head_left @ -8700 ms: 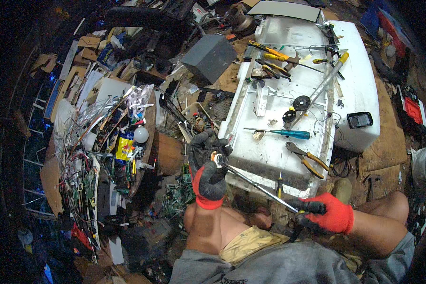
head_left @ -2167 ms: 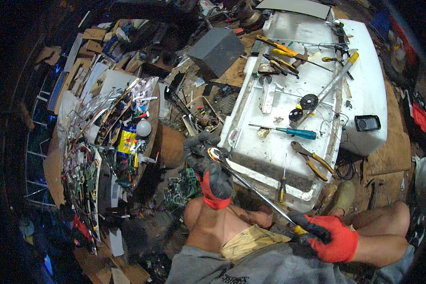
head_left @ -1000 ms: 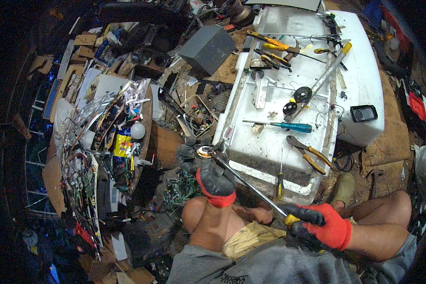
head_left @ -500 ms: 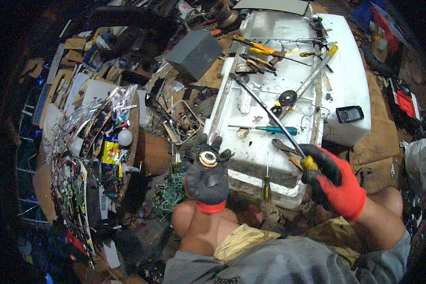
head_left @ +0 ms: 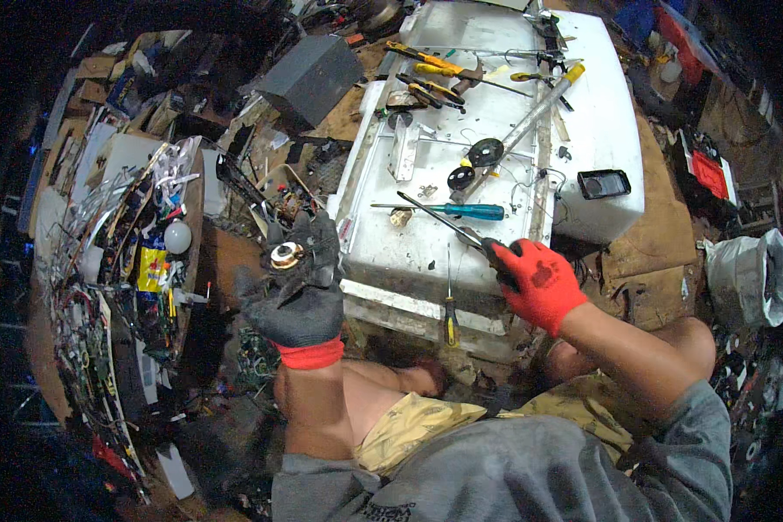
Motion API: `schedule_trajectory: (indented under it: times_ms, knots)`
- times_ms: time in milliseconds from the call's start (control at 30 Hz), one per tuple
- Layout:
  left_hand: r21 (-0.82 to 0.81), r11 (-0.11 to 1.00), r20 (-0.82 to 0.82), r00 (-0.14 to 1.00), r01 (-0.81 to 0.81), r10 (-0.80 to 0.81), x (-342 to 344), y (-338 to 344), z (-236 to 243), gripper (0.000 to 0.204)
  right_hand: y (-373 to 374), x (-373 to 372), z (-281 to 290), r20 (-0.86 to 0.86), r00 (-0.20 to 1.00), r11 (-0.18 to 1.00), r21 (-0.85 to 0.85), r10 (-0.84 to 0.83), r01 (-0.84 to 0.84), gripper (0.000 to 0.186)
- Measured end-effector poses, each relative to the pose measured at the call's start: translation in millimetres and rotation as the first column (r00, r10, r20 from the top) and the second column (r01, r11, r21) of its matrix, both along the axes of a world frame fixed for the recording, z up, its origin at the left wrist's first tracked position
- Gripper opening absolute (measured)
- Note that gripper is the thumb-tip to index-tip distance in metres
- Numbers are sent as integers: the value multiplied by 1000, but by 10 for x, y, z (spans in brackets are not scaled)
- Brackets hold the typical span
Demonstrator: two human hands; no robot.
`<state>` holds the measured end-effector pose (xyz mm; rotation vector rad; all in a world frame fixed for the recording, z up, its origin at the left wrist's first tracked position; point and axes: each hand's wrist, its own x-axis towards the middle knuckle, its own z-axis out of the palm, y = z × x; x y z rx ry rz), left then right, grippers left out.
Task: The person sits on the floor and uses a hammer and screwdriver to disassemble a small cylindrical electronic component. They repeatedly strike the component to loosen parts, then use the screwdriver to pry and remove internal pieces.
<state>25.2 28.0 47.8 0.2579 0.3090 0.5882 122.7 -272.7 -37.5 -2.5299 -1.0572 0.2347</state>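
My left hand (head_left: 294, 304), in a black and red work glove, is turned palm up with its fingers apart. It bears a small round copper-and-white part (head_left: 285, 254) with a dark centre, lying against the fingers. My right hand (head_left: 531, 283), gloved alike, is closed round the handle of a long screwdriver (head_left: 439, 219), which is mostly hidden by the fingers. Its shaft slants up and left over the white panel (head_left: 391, 252). Just beyond that shaft lies a teal-handled screwdriver (head_left: 478, 210). A yellow-and-black screwdriver (head_left: 451, 324) lies at the panel's near edge, between my hands.
Pliers (head_left: 426, 91) and a hammer (head_left: 468, 80) lie farther up the panel, near two black round parts (head_left: 485, 153) and a yellow-ended bar (head_left: 539, 109). Cables and scrap (head_left: 104, 287) are heaped at left, beside a light bulb (head_left: 177, 237). A white sack (head_left: 748, 277) stands at right.
My left hand has moved left within the view, still bearing the round part. The right hand has shifted left and up, and the screwdriver's tip now points lower across the panel. The whole view has shifted.
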Motion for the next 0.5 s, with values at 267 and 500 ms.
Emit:
schedule_trajectory:
  times_ms: [267,500]
  knots:
    - [4,997,166,983,73,-73,20,84,71,62,533,216,-126,315,939,990,-19,138,-139,63]
    - [240,959,310,924,151,-223,153,33,-10,53,1190,25,-759,45,986,983,80,162,-165,17]
